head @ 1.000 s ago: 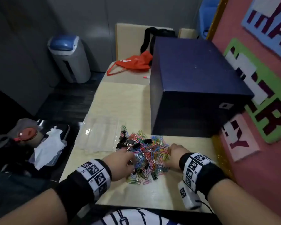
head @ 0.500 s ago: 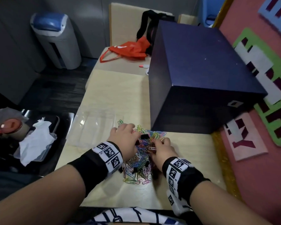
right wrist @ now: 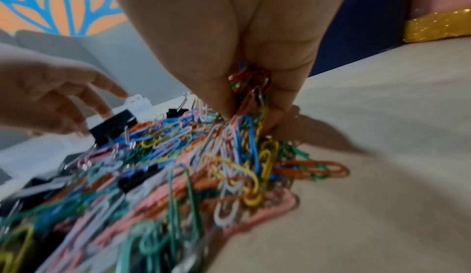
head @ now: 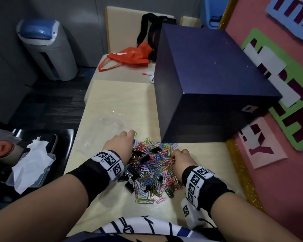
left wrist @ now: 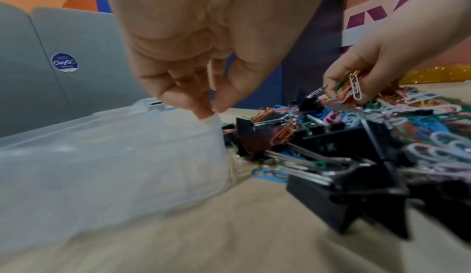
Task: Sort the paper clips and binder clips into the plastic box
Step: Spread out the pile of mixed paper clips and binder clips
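Observation:
A heap of coloured paper clips (head: 156,168) mixed with black binder clips (head: 129,186) lies on the pale table (head: 122,96). The clear plastic box (head: 101,130) sits just left of the heap. My left hand (head: 132,133) is at the heap's far left edge. In the left wrist view its fingertips (left wrist: 203,112) pinch the near corner of the plastic box (left wrist: 102,156). My right hand (head: 177,152) is on the heap's right side and grips a bunch of paper clips (right wrist: 251,87), lifted slightly out of the heap.
A large dark blue box (head: 208,75) stands just beyond the heap on the right. A pink wall board (head: 278,180) borders the table's right edge. An orange bag (head: 129,56) lies far back. A tub with tissue (head: 30,166) sits on a black seat to the left.
My hands have moved apart: the left went to the box's corner at the heap's left edge, the right drew back to the heap's right side with clips in its fingers.

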`<move>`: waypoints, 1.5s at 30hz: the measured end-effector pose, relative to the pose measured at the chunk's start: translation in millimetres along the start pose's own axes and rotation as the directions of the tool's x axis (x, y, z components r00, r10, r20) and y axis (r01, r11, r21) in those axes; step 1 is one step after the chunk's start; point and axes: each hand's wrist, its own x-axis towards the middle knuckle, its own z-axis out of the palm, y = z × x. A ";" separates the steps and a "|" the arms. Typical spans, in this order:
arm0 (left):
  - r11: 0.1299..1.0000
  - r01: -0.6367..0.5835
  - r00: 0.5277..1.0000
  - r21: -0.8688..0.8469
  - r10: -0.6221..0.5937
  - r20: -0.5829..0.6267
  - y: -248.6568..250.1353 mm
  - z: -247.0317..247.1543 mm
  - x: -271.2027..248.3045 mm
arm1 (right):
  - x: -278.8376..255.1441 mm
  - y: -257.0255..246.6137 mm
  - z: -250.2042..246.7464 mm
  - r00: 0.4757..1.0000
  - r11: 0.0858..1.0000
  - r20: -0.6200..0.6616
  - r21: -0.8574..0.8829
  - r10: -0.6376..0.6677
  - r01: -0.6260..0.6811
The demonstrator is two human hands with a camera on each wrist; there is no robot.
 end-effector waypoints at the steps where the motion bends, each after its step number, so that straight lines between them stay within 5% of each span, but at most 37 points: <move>1: 0.999 -0.032 0.999 0.006 0.032 0.012 0.0 -1.1 2.5 | 1.3 0.8 -3.1 1.000 1.000 -0.003 0.000 0.004 -0.004; 4: 0.995 -0.086 0.996 0.054 0.085 0.029 1.9 -2.9 6.5 | 2.8 4.4 -14.0 0.999 0.999 -0.025 -0.006 0.035 -0.036; 9: 0.971 -0.159 0.977 0.178 0.180 -0.113 31.2 -6.3 2.1 | 1.7 14.2 -25.3 0.997 0.995 -0.025 -0.073 0.073 -0.074; 14: 0.881 -0.434 0.901 0.189 0.426 0.082 80.9 13.6 -11.7 | -4.1 22.7 -18.5 0.998 0.997 0.065 -0.076 0.026 -0.021; 25: 0.918 -0.344 0.924 0.198 0.293 0.247 100.7 27.1 -5.8 | -12.7 30.9 -2.1 0.996 0.991 -0.007 -0.098 -0.092 0.091; 33: 0.860 -0.459 0.875 0.222 0.394 0.281 97.6 16.3 -5.6 | -8.5 23.8 -16.1 0.997 0.998 -0.073 -0.059 -0.035 0.030; 40: 0.929 -0.370 0.926 0.034 0.365 0.092 70.0 4.3 0.0 | -11.3 1.2 -38.7 0.999 0.989 -0.054 -0.148 0.003 -0.011; 45: 0.961 -0.256 0.961 -0.109 0.240 -0.139 30.6 -20.8 3.3 | -8.1 -28.4 -51.8 0.997 0.922 0.074 -0.385 -0.020 0.047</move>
